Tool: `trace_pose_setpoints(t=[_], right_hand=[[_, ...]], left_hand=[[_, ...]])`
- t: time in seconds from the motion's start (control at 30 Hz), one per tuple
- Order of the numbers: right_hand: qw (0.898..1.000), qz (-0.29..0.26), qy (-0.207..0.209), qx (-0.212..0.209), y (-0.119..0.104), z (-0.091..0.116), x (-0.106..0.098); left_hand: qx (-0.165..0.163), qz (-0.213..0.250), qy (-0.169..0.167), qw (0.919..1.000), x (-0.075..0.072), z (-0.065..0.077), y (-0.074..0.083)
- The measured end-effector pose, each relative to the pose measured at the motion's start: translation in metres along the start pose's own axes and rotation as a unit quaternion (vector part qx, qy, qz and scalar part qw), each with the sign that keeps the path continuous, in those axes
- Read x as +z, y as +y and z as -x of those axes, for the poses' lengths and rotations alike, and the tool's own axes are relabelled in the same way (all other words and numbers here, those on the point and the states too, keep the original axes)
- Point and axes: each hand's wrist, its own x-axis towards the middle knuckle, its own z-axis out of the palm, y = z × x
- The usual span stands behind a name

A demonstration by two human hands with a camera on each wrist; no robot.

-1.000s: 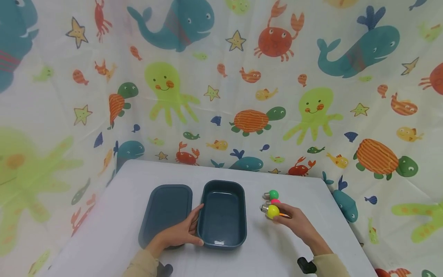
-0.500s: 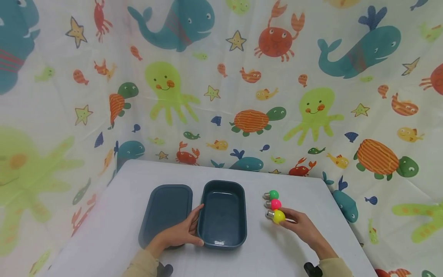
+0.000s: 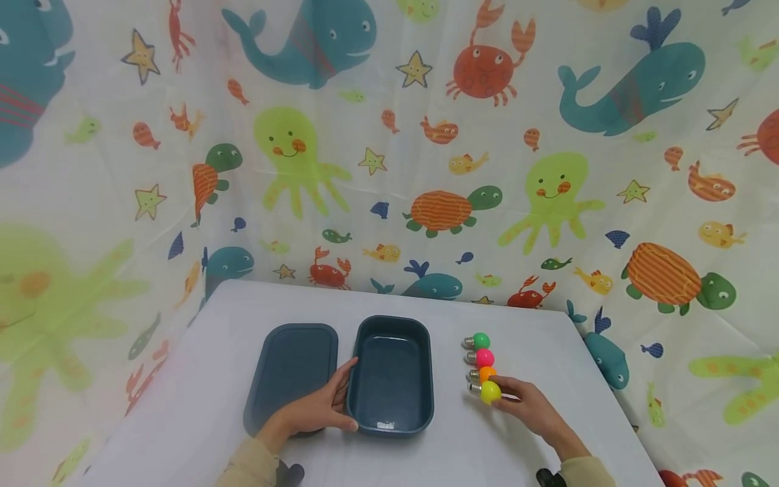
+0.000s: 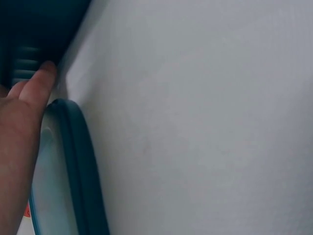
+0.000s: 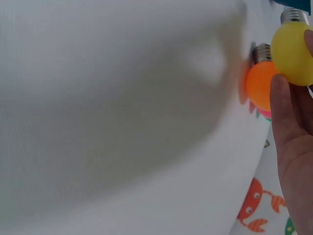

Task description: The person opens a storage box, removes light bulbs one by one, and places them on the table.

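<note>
My right hand pinches a yellow light bulb by its round globe, its metal screw base pointing left. In the right wrist view the yellow bulb overlaps an orange bulb lying on the table. Beyond the orange bulb, a pink bulb and a green bulb lie in a row, bases to the left. At the left side of a dark blue, open-topped box, my left hand rests with spread, fairly straight fingers along its wall, thumb near the front corner. Nothing lies inside the box.
A dark blue lid lies flat left of the box, partly under the left forearm in the head view. The white table ends at a curtain printed with sea animals.
My right hand has drawn the yellow bulb toward the front of the table. The pink and orange bulbs have come into fuller view. My left hand stays at the box.
</note>
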Motion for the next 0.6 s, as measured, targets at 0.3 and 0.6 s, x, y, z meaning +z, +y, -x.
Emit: trace_pose_setpoints(t=[0.3,0.6], right_hand=[[1.000,0.021,0.005,0.019,0.0056,-0.0020,0.0071],[0.999,0.039,0.015,0.026,0.0086,0.0006,0.0075]], left_hand=[[-0.006,-0.008,0.000,0.9999,0.0003,0.0004,0.0024],[-0.005,-0.004,0.002,1.0000,0.0005,0.0008,0.0019]])
